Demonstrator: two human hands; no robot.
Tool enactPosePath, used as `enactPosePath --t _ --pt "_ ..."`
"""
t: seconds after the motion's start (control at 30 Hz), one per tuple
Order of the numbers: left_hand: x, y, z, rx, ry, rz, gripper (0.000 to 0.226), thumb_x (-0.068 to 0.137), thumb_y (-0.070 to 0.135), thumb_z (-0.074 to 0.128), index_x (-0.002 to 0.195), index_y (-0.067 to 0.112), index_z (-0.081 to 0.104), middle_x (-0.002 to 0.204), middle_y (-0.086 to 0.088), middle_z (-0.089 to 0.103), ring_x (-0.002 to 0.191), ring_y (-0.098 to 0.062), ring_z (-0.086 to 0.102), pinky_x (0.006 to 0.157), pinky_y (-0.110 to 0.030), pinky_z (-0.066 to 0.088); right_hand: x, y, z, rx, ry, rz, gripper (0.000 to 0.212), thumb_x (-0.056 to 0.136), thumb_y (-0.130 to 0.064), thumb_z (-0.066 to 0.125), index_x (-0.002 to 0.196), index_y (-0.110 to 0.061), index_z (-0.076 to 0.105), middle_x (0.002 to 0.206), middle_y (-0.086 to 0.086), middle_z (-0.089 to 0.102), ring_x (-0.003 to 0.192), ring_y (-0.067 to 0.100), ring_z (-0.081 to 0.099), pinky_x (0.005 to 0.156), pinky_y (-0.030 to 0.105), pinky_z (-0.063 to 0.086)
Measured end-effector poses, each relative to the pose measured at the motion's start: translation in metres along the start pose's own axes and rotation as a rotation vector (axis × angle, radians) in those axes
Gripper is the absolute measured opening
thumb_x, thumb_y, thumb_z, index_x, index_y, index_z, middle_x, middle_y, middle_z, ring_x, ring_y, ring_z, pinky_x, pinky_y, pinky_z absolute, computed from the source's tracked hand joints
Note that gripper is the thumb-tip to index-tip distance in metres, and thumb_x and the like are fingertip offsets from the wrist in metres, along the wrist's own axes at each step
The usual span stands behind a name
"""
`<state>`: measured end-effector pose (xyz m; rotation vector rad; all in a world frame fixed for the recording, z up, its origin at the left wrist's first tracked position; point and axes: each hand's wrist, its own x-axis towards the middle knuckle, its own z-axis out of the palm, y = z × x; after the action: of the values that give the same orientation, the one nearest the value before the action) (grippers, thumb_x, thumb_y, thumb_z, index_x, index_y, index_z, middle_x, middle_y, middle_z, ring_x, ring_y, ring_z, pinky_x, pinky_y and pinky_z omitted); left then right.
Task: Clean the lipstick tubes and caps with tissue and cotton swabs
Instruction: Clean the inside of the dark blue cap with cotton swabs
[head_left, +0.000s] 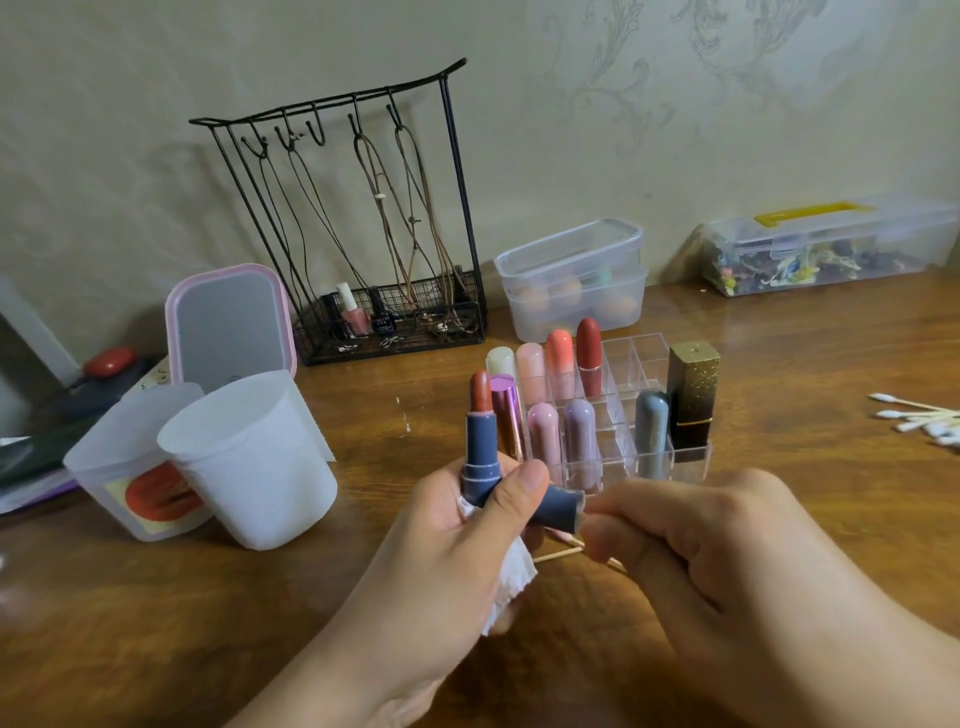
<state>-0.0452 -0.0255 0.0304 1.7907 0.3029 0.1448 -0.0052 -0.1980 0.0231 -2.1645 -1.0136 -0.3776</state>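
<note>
My left hand (457, 551) grips an open blue-grey lipstick tube (480, 447) upright, its red-brown stick exposed at the top. The same hand also holds the matching blue-grey cap (558, 506) lying sideways under the thumb, and a white tissue (511, 582) against the palm. My right hand (717, 545) has its fingers curled at the cap's open mouth, pinching what looks like a cotton swab; the swab itself is hidden. Used swab sticks (558, 556) lie on the table below the cap.
A clear acrylic organizer (639, 364) behind the hands holds several lipsticks, among them a black and gold one (691, 400). Fresh cotton swabs (919, 418) lie at the right. Two white cups (249, 457), a pink mirror, a wire rack and clear boxes stand further back.
</note>
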Motion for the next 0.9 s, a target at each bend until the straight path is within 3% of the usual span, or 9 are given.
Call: enactPosePath --t 0.03,0.13,0.23,0.37,0.5,0.6,0.73,0.83,0.9 --pt "0.000 -0.001 -0.001 0.024 0.021 0.013 0.052 0.056 0.067 0.047 0.095 0.034 0.050 0.064 0.011 0.062 0.057 -0.002 0.061 0.059 -0.020 0.047 0.000 -0.002 -0.001 0.011 -0.040 -0.017 0.017 0.089 -0.045 0.054 0.073 -0.038 0.053 0.052 -0.026 0.038 0.045 -0.004 0.042 0.041 0.009 0.033" --pt "0.000 0.001 -0.001 -0.034 -0.028 0.004 0.050 0.059 0.063 0.051 0.097 0.031 0.052 0.051 0.007 0.055 0.041 -0.007 0.052 0.045 -0.020 0.041 0.001 0.002 -0.003 -0.008 -0.124 0.005 0.019 0.088 -0.049 0.052 0.070 -0.041 0.049 0.051 -0.019 0.044 0.046 0.003 0.046 0.041 0.016 0.035" --pt "0.001 0.003 -0.001 -0.164 -0.135 -0.043 0.049 0.065 0.054 0.059 0.100 0.020 0.054 0.052 0.002 0.051 0.041 -0.010 0.043 0.041 -0.022 0.036 0.004 0.010 -0.001 -0.074 -0.044 0.061 0.029 0.093 -0.045 0.051 0.065 -0.038 0.051 0.047 -0.016 0.042 0.049 0.006 0.048 0.039 0.014 0.033" --pt "0.002 0.002 -0.002 -0.150 -0.134 0.003 0.047 0.067 0.056 0.059 0.099 0.022 0.055 0.054 0.001 0.050 0.043 -0.010 0.045 0.045 -0.024 0.037 0.002 0.010 0.003 -0.048 0.086 0.074 0.026 0.094 -0.041 0.056 0.068 -0.035 0.055 0.047 -0.020 0.045 0.049 0.001 0.051 0.040 0.010 0.035" --pt "0.002 -0.002 -0.004 -0.068 -0.035 0.066 0.050 0.061 0.065 0.056 0.097 0.029 0.056 0.053 0.011 0.054 0.047 -0.005 0.051 0.053 -0.025 0.038 0.001 0.001 0.001 0.038 -0.042 0.021 0.020 0.090 -0.051 0.049 0.072 -0.041 0.053 0.049 -0.019 0.045 0.043 0.000 0.047 0.039 0.013 0.035" --pt "0.002 -0.002 -0.003 -0.144 -0.097 0.039 0.054 0.062 0.061 0.060 0.100 0.023 0.056 0.055 0.004 0.052 0.045 -0.009 0.047 0.047 -0.025 0.037 0.003 0.004 -0.002 -0.013 -0.123 0.055 0.025 0.092 -0.046 0.054 0.069 -0.036 0.054 0.053 -0.014 0.051 0.049 0.009 0.051 0.042 0.020 0.038" --pt "0.002 0.001 -0.003 -0.180 -0.178 0.011 0.052 0.063 0.056 0.061 0.101 0.021 0.055 0.055 0.000 0.050 0.044 -0.010 0.044 0.043 -0.022 0.036 0.006 0.004 -0.001 0.003 -0.044 0.171 0.034 0.090 -0.045 0.051 0.058 -0.034 0.048 0.059 -0.021 0.057 0.061 -0.002 0.054 0.050 0.012 0.040" --pt "0.002 0.001 -0.002 -0.046 -0.103 0.085 0.046 0.061 0.060 0.056 0.094 0.027 0.054 0.056 0.003 0.055 0.047 -0.008 0.055 0.046 -0.019 0.044 0.003 -0.006 -0.004 0.076 -0.051 0.131 0.038 0.089 -0.055 0.036 0.066 -0.028 0.050 0.068 -0.011 0.059 0.062 0.007 0.055 0.050 0.015 0.039" --pt "0.002 0.000 -0.005 0.014 -0.028 0.107 0.038 0.063 0.059 0.051 0.088 0.031 0.052 0.064 0.013 0.061 0.056 0.004 0.059 0.048 -0.009 0.045 0.002 -0.010 -0.008 0.128 -0.107 0.080 0.029 0.093 -0.044 0.038 0.074 -0.025 0.049 0.066 -0.004 0.056 0.060 0.015 0.052 0.050 0.019 0.037"
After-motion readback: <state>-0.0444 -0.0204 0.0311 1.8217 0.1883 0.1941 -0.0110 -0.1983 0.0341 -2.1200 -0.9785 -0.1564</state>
